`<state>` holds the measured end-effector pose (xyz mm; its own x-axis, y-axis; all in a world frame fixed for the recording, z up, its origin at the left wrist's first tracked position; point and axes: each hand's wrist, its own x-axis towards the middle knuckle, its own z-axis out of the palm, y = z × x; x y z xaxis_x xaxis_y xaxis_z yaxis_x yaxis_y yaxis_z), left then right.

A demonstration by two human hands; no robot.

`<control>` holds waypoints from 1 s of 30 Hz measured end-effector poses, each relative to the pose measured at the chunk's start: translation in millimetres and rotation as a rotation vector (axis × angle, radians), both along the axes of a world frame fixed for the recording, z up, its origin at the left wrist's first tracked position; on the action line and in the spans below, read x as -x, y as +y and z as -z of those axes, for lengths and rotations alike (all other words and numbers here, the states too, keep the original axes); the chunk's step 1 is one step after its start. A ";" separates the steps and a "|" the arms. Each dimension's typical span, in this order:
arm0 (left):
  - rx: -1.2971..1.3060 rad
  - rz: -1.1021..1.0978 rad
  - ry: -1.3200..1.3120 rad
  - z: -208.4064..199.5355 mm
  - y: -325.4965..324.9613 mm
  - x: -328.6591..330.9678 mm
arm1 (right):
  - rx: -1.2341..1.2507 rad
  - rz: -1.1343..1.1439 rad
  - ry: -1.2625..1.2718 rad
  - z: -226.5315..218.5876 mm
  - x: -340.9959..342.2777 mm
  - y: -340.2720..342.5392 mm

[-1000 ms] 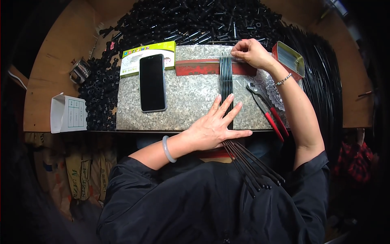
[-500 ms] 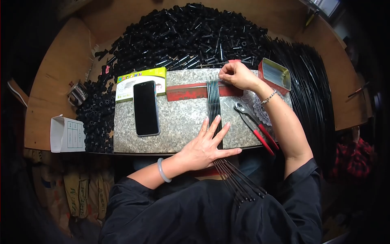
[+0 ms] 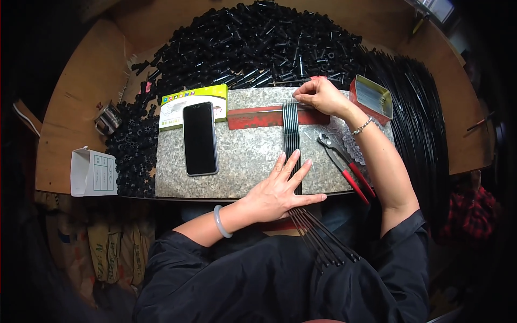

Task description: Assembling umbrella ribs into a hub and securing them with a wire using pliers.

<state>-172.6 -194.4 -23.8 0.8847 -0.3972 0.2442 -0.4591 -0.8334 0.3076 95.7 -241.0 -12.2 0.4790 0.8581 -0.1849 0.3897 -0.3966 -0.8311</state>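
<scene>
Since the black rods [image 3: 291,129] splay near, spread left hand [image 3: 276,196] presumably pins them; right hand [image 3: 325,98] pinches at far ends, object unclear.

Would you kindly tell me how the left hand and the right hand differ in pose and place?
The left hand lies across the black rods with fingers spread; the right hand forms a pinch at their far ends. The left hand has a smooth pale bangle behind it; the right hand, a silvery bracelet. Both hands are ungloved.
</scene>
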 end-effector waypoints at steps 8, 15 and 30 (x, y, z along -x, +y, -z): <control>-0.009 0.012 0.000 1.6 0.6 1.2 | -0.363 0.130 -0.207 -16.6 -9.2 -7.9; 0.111 0.013 -0.033 -2.5 0.3 9.9 | 0.315 0.319 -0.727 -32.0 -74.6 -125.9; 0.717 0.237 0.018 -118.1 -27.2 19.8 | -0.139 0.533 -1.048 -43.2 -42.9 -147.1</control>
